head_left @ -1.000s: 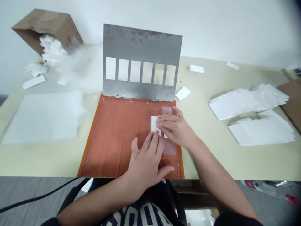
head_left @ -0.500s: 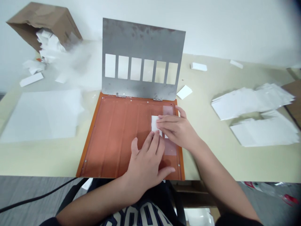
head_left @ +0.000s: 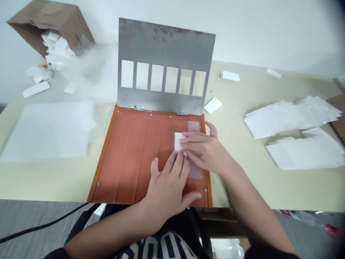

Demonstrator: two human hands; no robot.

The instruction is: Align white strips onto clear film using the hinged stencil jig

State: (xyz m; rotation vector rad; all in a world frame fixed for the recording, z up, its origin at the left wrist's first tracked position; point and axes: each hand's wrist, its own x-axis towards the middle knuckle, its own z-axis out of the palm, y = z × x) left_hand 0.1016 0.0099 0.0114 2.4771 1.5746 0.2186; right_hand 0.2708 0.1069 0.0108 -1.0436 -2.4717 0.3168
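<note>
White card (head_left: pixel 177 138) lies flat on the orange board (head_left: pixel 129 154), right of centre, under both hands' fingertips. Left hand (head_left: pixel 168 183): palm down, middle fingers close together, thumb and little finger splayed wide; fingertips at the card's near end. Right hand (head_left: pixel 206 147): comes in from the right, fingers bunched, tips on top of the card, outermost finger lifted clear. Can't tell if it pinches the card or only presses; its thumb is mostly hidden.

Pale translucent strip (head_left: pixel 193 126) on the board just right of the card, middle part covered by the right hand. Grey metal plate (head_left: pixel 164 43) hinged to the board's far edge, standing up, six rectangular windows in a row.

Around it on the table (head_left: pixel 231 187): loose white piece (head_left: pixel 213 105) just beside the plate's right foot, white block (head_left: pixel 230 76) farther back. Two fanned white stacks, upper (head_left: pixel 288 117) and lower (head_left: pixel 302 153), well to the right. Left: translucent sheets (head_left: pixel 48 133); behind them, a tipped cardboard box (head_left: pixel 55 18) with white scraps (head_left: pixel 60 52) spilling out.
</note>
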